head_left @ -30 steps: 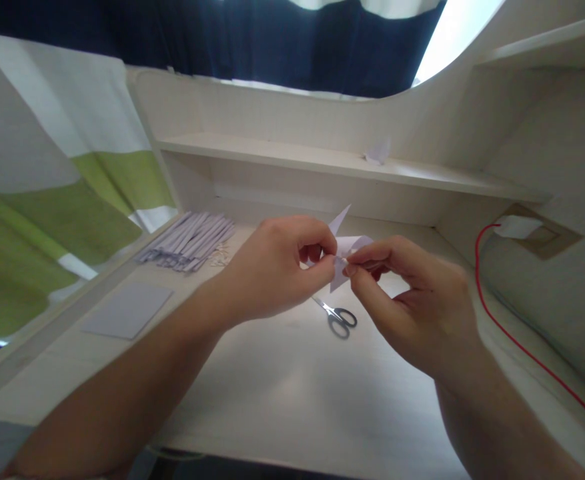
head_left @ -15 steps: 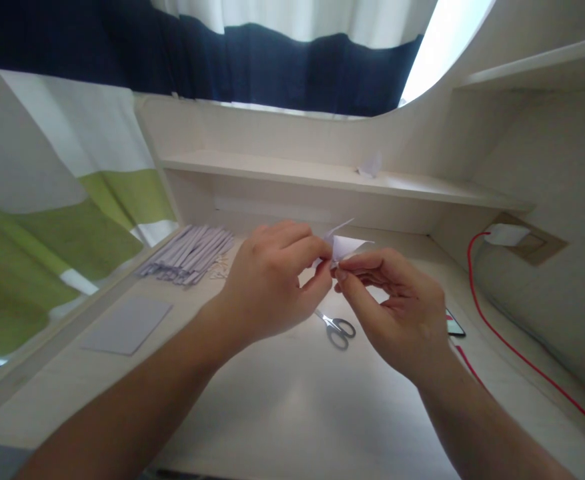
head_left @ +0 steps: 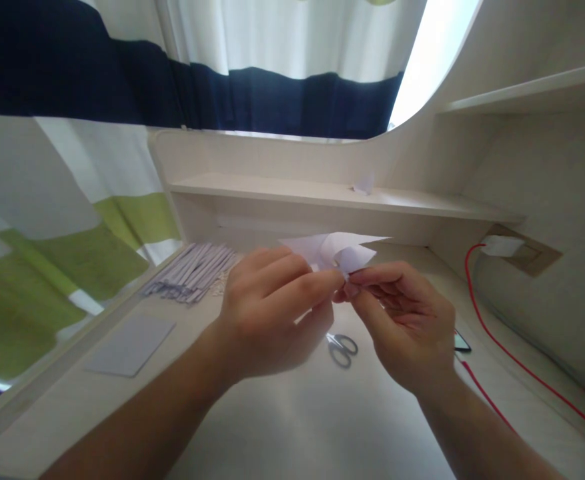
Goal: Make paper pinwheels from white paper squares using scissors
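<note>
Head camera, looking down over a pale desk (head_left: 292,413). Both of the person's bare hands are raised above the middle of the desk, meeting at the fingertips. The left hand (head_left: 272,320) is curled nearly closed, its thumb and forefinger pinching the near edge of a small folded white paper (head_left: 339,250). The right hand (head_left: 405,327) is likewise almost closed, fingertips pinched on the same paper from the other side. The paper stands up above the fingers, its pointed flaps spreading left and right.

On the desk just below the hands lies a pair of scissors (head_left: 342,348). Farther left sit a bundle of white paper strips (head_left: 192,272) and a flat grey sheet (head_left: 131,344). A red cable (head_left: 492,340) runs along the right side, beside a phone (head_left: 461,343) partly hidden by the right hand.
</note>
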`<state>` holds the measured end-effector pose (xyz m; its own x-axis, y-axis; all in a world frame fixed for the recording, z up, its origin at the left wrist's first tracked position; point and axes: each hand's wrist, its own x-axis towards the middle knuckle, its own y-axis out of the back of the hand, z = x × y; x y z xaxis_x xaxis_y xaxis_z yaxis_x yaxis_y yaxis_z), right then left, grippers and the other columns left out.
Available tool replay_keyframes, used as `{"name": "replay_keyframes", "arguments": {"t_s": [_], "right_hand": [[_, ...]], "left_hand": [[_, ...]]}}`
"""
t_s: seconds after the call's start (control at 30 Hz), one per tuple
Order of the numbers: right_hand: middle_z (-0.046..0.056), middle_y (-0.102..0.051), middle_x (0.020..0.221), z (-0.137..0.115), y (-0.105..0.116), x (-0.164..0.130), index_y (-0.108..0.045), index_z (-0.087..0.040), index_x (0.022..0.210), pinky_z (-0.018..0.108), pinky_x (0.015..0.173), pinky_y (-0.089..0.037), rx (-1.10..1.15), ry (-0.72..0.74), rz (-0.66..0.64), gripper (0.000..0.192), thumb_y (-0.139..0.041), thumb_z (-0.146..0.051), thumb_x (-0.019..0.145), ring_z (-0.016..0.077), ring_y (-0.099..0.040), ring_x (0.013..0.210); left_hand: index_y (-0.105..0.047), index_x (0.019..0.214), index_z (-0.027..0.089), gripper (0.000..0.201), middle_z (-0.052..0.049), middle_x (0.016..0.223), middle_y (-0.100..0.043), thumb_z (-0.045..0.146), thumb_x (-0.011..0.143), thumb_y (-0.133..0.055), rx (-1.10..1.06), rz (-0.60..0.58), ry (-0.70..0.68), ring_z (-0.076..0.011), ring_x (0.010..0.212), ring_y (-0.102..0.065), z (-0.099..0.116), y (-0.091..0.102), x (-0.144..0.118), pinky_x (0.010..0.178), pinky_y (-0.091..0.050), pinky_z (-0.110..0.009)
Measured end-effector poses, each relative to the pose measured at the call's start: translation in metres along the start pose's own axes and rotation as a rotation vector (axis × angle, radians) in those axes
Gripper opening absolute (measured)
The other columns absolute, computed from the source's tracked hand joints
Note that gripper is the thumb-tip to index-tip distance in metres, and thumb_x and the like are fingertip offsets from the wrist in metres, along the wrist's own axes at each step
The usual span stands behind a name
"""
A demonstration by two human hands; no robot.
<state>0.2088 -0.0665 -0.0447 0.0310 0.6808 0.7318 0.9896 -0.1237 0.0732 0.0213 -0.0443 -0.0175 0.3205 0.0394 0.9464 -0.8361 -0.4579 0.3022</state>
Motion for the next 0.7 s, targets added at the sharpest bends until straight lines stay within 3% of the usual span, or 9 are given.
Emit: {"name": "replay_keyframes", "arguments": {"t_s": [0.1,0.2,0.23,0.3,0.4,0.47,0.53,0.7], "right_hand": [[0.0,-0.077,0.089,0.0,0.002,0.001,-0.073,-0.022,0.097,0.03,0.077,-0.063,0.001,-0.001,-0.006,0.018,-0.072,-0.005,0.09,0.0159,-0.076,0.08],[0.001,-0.078,0.09,0.002,0.007,0.002,-0.073,-0.023,0.099,0.034,0.08,-0.062,-0.014,0.022,-0.055,0.021,-0.07,-0.004,0.09,0.0177,-0.077,0.082],[0.0,-0.078,0.09,0.003,0.008,0.002,-0.073,-0.023,0.099,0.034,0.08,-0.061,-0.032,0.032,-0.075,0.022,-0.07,-0.003,0.089,0.0179,-0.076,0.082],[0.0,-0.078,0.09,0.004,0.012,0.002,-0.074,-0.024,0.098,0.035,0.081,-0.06,-0.077,0.05,-0.123,0.023,-0.071,-0.003,0.088,0.0184,-0.076,0.083],[-0.001,-0.078,0.09,0.003,0.015,0.003,-0.074,-0.025,0.098,0.034,0.08,-0.057,-0.15,0.103,-0.205,0.025,-0.072,-0.003,0.086,0.0183,-0.075,0.084],[-0.001,-0.078,0.089,0.002,0.016,0.004,-0.074,-0.025,0.098,0.033,0.078,-0.056,-0.21,0.14,-0.246,0.026,-0.072,-0.002,0.085,0.0172,-0.074,0.082],[-0.002,-0.077,0.088,0.001,0.017,0.004,-0.074,-0.025,0.097,0.032,0.077,-0.055,-0.26,0.141,-0.244,0.027,-0.072,-0.002,0.084,0.0167,-0.073,0.081],[-0.001,-0.076,0.087,0.004,0.015,0.003,-0.073,-0.025,0.094,0.036,0.077,-0.057,-0.197,0.036,-0.159,0.023,-0.07,-0.004,0.085,0.0186,-0.072,0.079]], "left_hand": [[-0.075,0.097,0.02,0.027,0.002,0.068,-0.067,0.002,0.078,-0.071,-0.14,0.183,0.0,-0.0116,0.056,-0.057,0.003,0.006,0.0,0.052,-0.042,-0.029],[-0.08,0.098,0.021,0.025,0.0,0.077,-0.071,0.004,0.081,-0.073,-0.246,0.463,0.233,-0.01,0.058,-0.058,-0.006,0.012,0.001,0.051,-0.04,-0.027],[-0.081,0.095,0.023,0.021,0.0,0.079,-0.073,0.007,0.083,-0.073,-0.295,0.503,0.334,-0.0105,0.061,-0.059,-0.013,0.013,0.002,0.054,-0.043,-0.027],[-0.083,0.092,0.025,0.012,0.0,0.077,-0.073,0.017,0.088,-0.074,-0.473,0.39,0.565,-0.0113,0.065,-0.06,-0.029,0.012,0.002,0.057,-0.045,-0.026],[-0.085,0.092,0.023,0.011,-0.001,0.072,-0.072,0.03,0.088,-0.078,-0.744,-0.043,0.875,-0.0117,0.061,-0.059,-0.049,0.006,-0.001,0.054,-0.044,-0.024],[-0.085,0.094,0.022,0.016,-0.001,0.073,-0.073,0.035,0.088,-0.078,-0.904,-0.218,0.978,-0.0111,0.059,-0.06,-0.054,0.002,-0.004,0.053,-0.044,-0.022],[-0.085,0.093,0.022,0.015,-0.002,0.078,-0.076,0.034,0.087,-0.08,-1.009,-0.278,1.003,-0.0114,0.063,-0.063,-0.053,-0.001,-0.006,0.055,-0.047,-0.021],[-0.082,0.085,0.018,0.011,-0.004,0.082,-0.077,0.024,0.078,-0.088,-1.071,-0.209,0.968,-0.0138,0.074,-0.069,-0.041,-0.004,-0.003,0.067,-0.055,-0.022]]}}
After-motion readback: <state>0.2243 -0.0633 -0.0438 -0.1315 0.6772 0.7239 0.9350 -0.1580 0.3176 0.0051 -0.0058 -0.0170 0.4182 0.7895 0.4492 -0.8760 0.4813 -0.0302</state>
